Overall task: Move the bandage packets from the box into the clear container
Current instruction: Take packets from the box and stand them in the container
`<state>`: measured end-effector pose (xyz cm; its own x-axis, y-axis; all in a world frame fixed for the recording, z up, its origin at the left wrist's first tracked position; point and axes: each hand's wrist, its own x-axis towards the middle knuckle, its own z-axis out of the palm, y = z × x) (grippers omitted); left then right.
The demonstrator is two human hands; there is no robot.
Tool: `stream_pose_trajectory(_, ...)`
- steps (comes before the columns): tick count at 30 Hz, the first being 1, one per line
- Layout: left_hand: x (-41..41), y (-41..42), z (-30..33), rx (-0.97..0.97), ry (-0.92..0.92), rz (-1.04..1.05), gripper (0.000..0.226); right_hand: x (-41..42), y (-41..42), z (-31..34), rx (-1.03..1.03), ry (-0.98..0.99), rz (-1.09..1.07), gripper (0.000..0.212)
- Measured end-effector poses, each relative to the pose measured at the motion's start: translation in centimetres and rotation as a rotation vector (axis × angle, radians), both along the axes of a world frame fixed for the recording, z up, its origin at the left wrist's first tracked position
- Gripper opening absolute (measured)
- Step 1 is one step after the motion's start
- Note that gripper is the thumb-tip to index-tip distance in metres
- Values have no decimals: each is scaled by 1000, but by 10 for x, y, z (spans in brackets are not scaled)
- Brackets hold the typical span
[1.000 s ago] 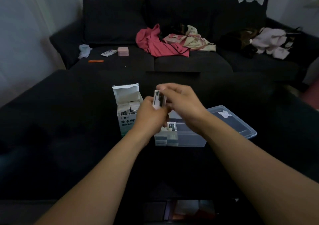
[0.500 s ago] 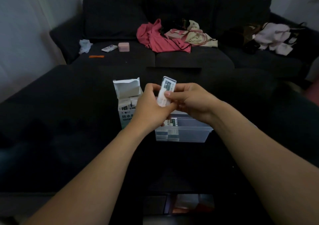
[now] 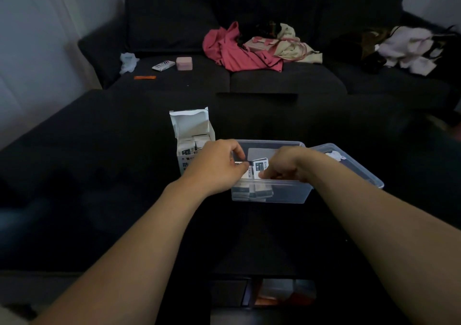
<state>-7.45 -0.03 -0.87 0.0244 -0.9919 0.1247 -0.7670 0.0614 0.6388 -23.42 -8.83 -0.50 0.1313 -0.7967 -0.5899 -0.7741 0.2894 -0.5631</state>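
Mostly white packet (image 3: 259,169), dark printed label

container (image 3: 287,195) right half open – box (image 3: 192,135) (flap up) crowds its left.

Sofa (image 3: 287,80): dark, along the back wall, with a large dark cushion (image 3: 269,8) upright against its backrest.
Red garment (image 3: 237,53): crumpled on the middle seat.
Cream cloth (image 3: 291,44): heaped just beside the red garment, to the right, touching it.
Pale clothes (image 3: 409,50): piled at the sofa's right end.
Pink box (image 3: 184,63): on the left seat.
Small packet (image 3: 163,65): just left of the pink box.
Orange strip (image 3: 144,77): near the seat's front edge.
White wad (image 3: 128,61): by the left armrest.
Worktop (image 3: 99,175): dark, in front of the sofa.
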Motion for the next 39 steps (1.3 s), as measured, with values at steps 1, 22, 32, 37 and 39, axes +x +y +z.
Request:
stream_pose_trajectory(1, 0, -1, 0, 4, -4, -1, 11, 1, -1, -2, 2, 7, 12, 30)
stream_pose_trajectory(22, 5, 0, 2, -82, 42, 33, 14, 7, 6, 11, -194, 174, 221, 29)
stream_pose_trajectory(32, 66, 15, 23, -426, 408, 710, 10, 65, 45, 43, -1078, -265, 514, 5)
stream_pose_trajectory(37, 71, 14, 12, -54, 360, 658, 34, 109, 34, 31, -1172, 117, 652, 18)
stream_pose_trajectory(39, 70, 12, 11, 33, 349, 601, 37, 115, 31, 30, -1137, 232, 685, 19)
